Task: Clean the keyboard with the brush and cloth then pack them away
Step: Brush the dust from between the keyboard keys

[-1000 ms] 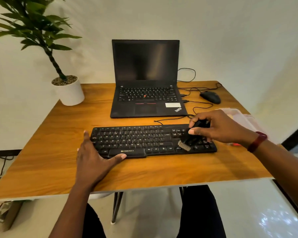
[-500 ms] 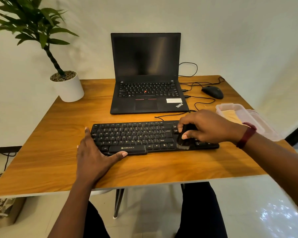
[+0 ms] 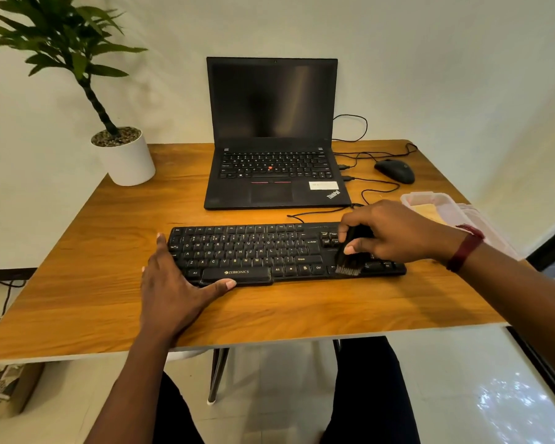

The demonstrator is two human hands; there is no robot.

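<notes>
Two grips are at the keyboard (image 3: 253, 248), which lies flat near the front of the counter (image 3: 93, 283), its long side running left to right.

The left grip (image 3: 173, 283) lies flat on the counter at the keyboard's near left corner. Its fingers are straight and spread apart. They run up along the left end, and the thumb stretches along the front edge under the space bar. It holds nothing and touches the keyboard's rim.

The right grip (image 3: 394, 235) is clamped on the brush (image 3: 350, 261), with fingers and thumb curled round its black handle. The bristles point down and toward the person, and their tips are on the keys at the right part of the board, close to the front edge. A dark red band (image 3: 465, 248) sits on that wrist.

Behind the keyboard stands a laptop (image 3: 271, 129), open with a dark screen. A mouse (image 3: 394, 170) rests to its right near the back edge, and thin black cables (image 3: 378, 187) trail across the wood between them. A clear plastic box (image 3: 455, 213) sits at the counter's right edge, just behind the right wrist. What is in it I cannot tell. A plant in a white pot (image 3: 125, 158) stands at the far left corner.
</notes>
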